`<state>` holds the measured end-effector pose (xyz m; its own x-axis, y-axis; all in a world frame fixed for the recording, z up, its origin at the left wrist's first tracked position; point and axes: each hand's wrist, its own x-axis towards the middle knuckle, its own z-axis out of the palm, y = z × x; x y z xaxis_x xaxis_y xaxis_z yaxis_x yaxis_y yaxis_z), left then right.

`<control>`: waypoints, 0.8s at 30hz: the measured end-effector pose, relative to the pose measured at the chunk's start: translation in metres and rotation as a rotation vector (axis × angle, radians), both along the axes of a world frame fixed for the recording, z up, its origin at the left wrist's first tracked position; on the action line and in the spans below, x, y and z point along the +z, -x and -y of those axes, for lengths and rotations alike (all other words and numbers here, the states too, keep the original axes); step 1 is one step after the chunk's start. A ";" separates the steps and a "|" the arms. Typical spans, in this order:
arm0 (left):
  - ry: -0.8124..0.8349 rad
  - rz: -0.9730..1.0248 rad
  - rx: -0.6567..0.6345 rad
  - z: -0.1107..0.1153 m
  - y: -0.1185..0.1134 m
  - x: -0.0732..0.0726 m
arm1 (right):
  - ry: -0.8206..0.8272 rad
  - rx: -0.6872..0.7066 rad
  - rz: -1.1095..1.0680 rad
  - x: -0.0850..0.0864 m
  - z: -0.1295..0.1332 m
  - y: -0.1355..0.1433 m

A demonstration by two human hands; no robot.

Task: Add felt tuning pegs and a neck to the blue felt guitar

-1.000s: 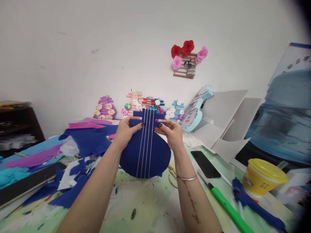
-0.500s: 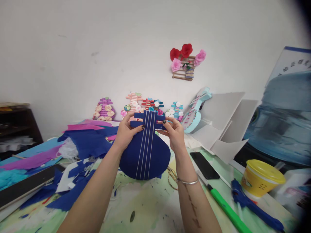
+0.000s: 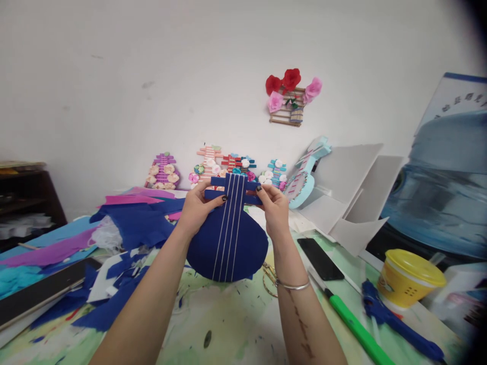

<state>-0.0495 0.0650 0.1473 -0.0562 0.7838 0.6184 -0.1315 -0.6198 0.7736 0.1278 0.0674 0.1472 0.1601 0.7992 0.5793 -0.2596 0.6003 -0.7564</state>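
Note:
A dark blue craft lute [image 3: 227,243], with pale strings down its front and short pegs on both sides of its neck, is held upright over the table. My left hand [image 3: 200,207] grips the neck's left side, its thumb lying across the front below the pegs. On the other side my right hand [image 3: 274,205] pinches the upper right peg [image 3: 251,186] between thumb and fingers. Gold-handled scissors [image 3: 270,278] lie behind my right wrist, partly hidden by it.
Right of my arm are a black phone [image 3: 320,259], a green-handled knife [image 3: 355,324], a blue glue gun [image 3: 399,322] and a yellow-lidded tub [image 3: 411,279]. Blue fabric scraps [image 3: 133,220] cover the left side. Decorated craft lutes [image 3: 165,172] lean along the wall, near white boards [image 3: 342,177].
My right hand's fingers have shifted slightly on the pegs, with the thumb now higher on the upper one. The lute has moved a touch to the right.

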 end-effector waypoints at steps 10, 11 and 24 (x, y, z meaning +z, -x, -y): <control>-0.052 -0.021 0.033 0.000 0.000 0.000 | -0.016 -0.012 -0.026 0.001 0.001 -0.001; -0.049 -0.020 0.011 0.000 0.000 0.000 | -0.019 -0.016 -0.019 0.001 0.001 -0.001; 0.035 -0.035 0.022 -0.005 0.008 -0.003 | 0.107 0.177 0.171 0.002 0.005 -0.014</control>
